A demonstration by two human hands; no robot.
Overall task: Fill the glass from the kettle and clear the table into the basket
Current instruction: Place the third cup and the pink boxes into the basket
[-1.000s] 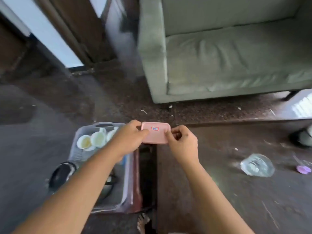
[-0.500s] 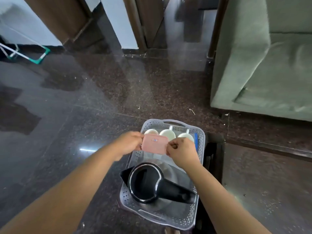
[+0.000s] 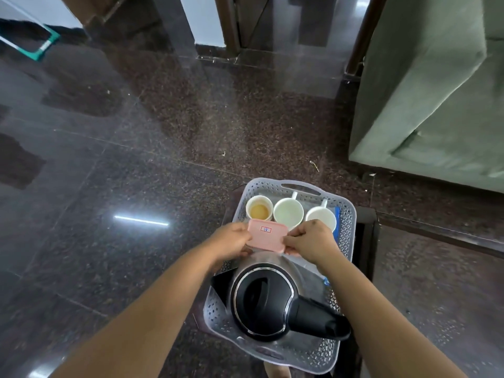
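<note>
Nearest the camera, the black-lidded electric kettle (image 3: 263, 298) lies in the near half of the grey perforated basket (image 3: 345, 236), its handle pointing to the near right. Just beyond it, both hands hold a small pink tray (image 3: 266, 235) with a red-bordered label, over the middle of the basket. The left hand (image 3: 231, 241) pinches the tray's left edge and the right hand (image 3: 311, 240) pinches its right edge, so each grip is closed on the tray and neither is spread. Farther on, three cups stand in a row along the basket's far wall: a paper cup (image 3: 259, 208) with a brownish residue on the left, then two white mugs (image 3: 288, 211) (the right one partly hidden behind the right hand).

The step in hand looks like the clearing: the tray is being brought to the basket. The next move probably calls for lowering it into the gap between kettle and cups, kept level so it does not knock the cups. No glass can be made out here.

Half a second ago the tray hung over the same part of the basket in the same two-handed pinch; a second ago it was held above the basket's right side, with the green sofa (image 3: 436, 91) straight ahead.
</note>
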